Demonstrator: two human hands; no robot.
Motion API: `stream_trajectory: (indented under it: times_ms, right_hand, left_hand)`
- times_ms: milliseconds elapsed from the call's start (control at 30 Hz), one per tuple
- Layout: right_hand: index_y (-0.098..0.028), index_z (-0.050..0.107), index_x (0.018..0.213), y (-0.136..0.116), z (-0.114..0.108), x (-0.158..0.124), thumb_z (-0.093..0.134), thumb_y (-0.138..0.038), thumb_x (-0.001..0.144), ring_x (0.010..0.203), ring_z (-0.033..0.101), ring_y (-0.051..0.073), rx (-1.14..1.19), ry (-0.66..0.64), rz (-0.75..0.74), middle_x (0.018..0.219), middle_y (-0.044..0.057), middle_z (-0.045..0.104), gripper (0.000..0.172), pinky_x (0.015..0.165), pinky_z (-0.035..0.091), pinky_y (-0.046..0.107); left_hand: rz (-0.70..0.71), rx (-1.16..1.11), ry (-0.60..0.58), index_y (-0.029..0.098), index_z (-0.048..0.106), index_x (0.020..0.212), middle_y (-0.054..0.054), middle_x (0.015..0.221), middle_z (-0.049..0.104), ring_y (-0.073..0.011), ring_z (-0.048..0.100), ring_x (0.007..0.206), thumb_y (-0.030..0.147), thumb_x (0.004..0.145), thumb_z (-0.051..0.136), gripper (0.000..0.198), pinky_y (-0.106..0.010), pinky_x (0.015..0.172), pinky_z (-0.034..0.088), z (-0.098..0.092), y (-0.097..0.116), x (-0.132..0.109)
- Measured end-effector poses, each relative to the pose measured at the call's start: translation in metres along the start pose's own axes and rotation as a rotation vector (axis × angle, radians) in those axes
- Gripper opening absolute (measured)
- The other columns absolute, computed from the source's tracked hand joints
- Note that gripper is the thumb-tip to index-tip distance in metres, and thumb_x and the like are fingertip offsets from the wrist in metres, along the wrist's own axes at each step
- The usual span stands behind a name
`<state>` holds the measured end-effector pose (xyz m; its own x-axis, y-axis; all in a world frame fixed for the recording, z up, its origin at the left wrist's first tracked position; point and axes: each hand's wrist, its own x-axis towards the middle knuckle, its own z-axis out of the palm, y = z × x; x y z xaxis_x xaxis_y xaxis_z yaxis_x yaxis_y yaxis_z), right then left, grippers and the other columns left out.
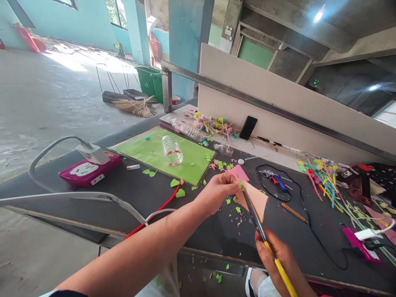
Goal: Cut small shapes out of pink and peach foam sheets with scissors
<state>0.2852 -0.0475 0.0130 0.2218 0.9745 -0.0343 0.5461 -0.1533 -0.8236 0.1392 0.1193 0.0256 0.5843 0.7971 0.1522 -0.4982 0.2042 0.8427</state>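
Note:
My left hand is closed in a pinch on a small green paper piece. The blades of long scissors reach up to that piece from the lower right. Wrapped round the yellow handles is my right hand. Under the blades lies a peach paper sheet, with a pink paper just behind it. Green paper scraps are scattered on the dark table beside my left hand.
Farther back are a green sheet with a cut plastic bottle on it and a black phone. A magenta pouch sits at left. On the right are a blue glue gun, a cable and colourful pipe cleaners.

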Motion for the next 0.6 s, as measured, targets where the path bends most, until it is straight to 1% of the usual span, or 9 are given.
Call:
stream_trajectory:
  times_ms: [233,367,433,533,600]
  right_hand:
    - [-0.021,0.052,0.076,-0.0003,-0.0004,0.0001,0.042,-0.052,0.084,0.051,0.036,0.012,-0.014,0.012,-0.021,0.059,-0.005,0.039,0.034,0.05,0.032,0.025]
    - [-0.021,0.051,0.076,0.0006,-0.002,-0.0001,0.043,-0.054,0.084,0.052,0.036,0.012,-0.015,0.007,-0.029,0.058,-0.006,0.036,0.035,0.05,0.033,0.025]
    - [-0.021,0.051,0.079,0.0024,-0.0045,-0.0003,0.045,-0.055,0.083,0.049,0.034,0.011,0.028,-0.034,-0.026,0.058,-0.007,0.035,0.034,0.047,0.032,0.023]
    - [-0.022,0.049,0.089,0.006,-0.0086,-0.0007,0.044,-0.055,0.083,0.038,0.028,0.006,0.133,-0.143,0.036,0.058,-0.008,0.039,0.034,0.038,0.028,0.02]
    - [-0.022,0.047,0.095,0.0076,-0.0099,-0.0009,0.043,-0.058,0.082,0.036,0.029,0.005,0.175,-0.184,0.08,0.058,-0.008,0.043,0.039,0.035,0.03,0.018]
  left_hand:
    - [-0.023,0.018,-0.007,0.013,0.056,0.063,-0.003,0.064,0.061,-0.011,0.056,0.059,0.03,0.067,0.073,0.024,-0.024,0.061,0.042,0.0014,0.0025,-0.0013]
    - [-0.03,0.011,-0.009,0.013,0.056,0.063,-0.002,0.063,0.06,-0.0107,0.055,0.059,0.032,0.066,0.074,0.026,-0.024,0.061,0.042,0.0014,0.0021,-0.0013]
    - [-0.03,0.004,-0.008,0.013,0.056,0.062,-0.002,0.062,0.059,-0.0099,0.054,0.057,0.032,0.065,0.074,0.026,-0.022,0.059,0.041,0.0017,0.0021,-0.0011]
    - [-0.041,-0.021,0.0,0.013,0.056,0.061,-0.001,0.06,0.058,-0.0083,0.051,0.055,0.031,0.064,0.075,0.026,-0.021,0.055,0.037,0.003,0.0037,-0.0018]
    - [-0.057,-0.032,0.002,0.013,0.057,0.062,0.0,0.059,0.057,-0.0077,0.05,0.053,0.031,0.064,0.075,0.026,-0.02,0.052,0.035,0.0043,0.0054,-0.0028]
